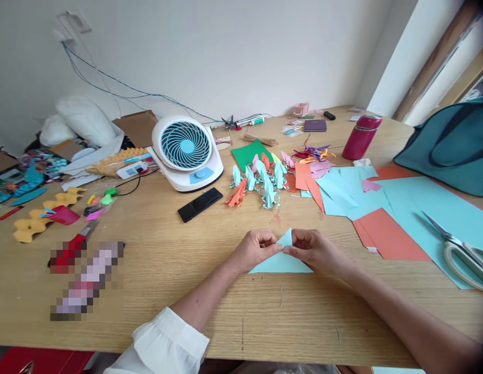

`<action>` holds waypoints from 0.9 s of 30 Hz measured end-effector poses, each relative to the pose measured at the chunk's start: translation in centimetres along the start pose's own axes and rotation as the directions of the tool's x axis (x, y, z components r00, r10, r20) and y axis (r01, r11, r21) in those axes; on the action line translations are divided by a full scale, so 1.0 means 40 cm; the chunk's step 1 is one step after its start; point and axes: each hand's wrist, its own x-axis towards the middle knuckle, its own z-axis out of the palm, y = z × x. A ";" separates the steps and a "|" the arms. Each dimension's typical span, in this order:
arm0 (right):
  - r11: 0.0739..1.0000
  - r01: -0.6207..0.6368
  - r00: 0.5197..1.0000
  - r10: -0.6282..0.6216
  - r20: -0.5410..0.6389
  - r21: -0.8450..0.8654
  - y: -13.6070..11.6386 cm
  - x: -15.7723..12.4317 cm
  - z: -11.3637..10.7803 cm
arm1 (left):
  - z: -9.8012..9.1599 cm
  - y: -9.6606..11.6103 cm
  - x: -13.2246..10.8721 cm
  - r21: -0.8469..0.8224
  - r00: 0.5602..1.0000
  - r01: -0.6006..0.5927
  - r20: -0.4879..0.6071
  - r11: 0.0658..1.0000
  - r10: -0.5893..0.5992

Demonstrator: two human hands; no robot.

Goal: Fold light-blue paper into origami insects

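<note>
A light blue sheet of paper (282, 264), folded into a triangle, lies near the table's front edge. My left hand (260, 248) pinches its upper part from the left. From the right, my right hand (308, 248) pinches the same paper, thumbs nearly touching. A small pointed tip of the paper stands up between the two hands. Beyond them sits a group of folded paper figures (268, 189), mostly light blue with some orange and pink ones, partly beside a green sheet (247, 155).
White scissors (465, 254) lie on large blue paper (405, 200) at right, near orange sheets (395, 236). Behind stand a magenta bottle (361, 139) and a teal bag (452, 145). A fan (187, 150), black phone (200, 204) and red cutter (72, 251) are left.
</note>
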 end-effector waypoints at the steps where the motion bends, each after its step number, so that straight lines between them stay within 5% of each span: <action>1: 1.000 -0.004 1.000 0.004 0.009 0.011 -0.004 0.000 -0.003 | -0.001 -0.002 0.001 0.005 1.000 0.002 0.004 1.000 -0.002; 6: 1.000 -0.008 1.000 0.008 0.020 0.019 -0.018 -0.002 -0.011 | -0.003 -0.006 0.002 0.030 0.999 0.036 0.011 0.999 -0.036; 15: 0.999 0.022 0.991 -0.025 -0.132 -0.026 -0.014 0.007 0.010 | 0.012 0.012 -0.003 0.089 0.999 0.005 -0.037 0.996 -0.002; 27: 0.992 0.038 0.982 -0.015 -0.186 0.121 -0.039 0.007 -0.003 | 0.007 0.020 -0.001 0.101 1.000 0.018 -0.003 0.995 -0.018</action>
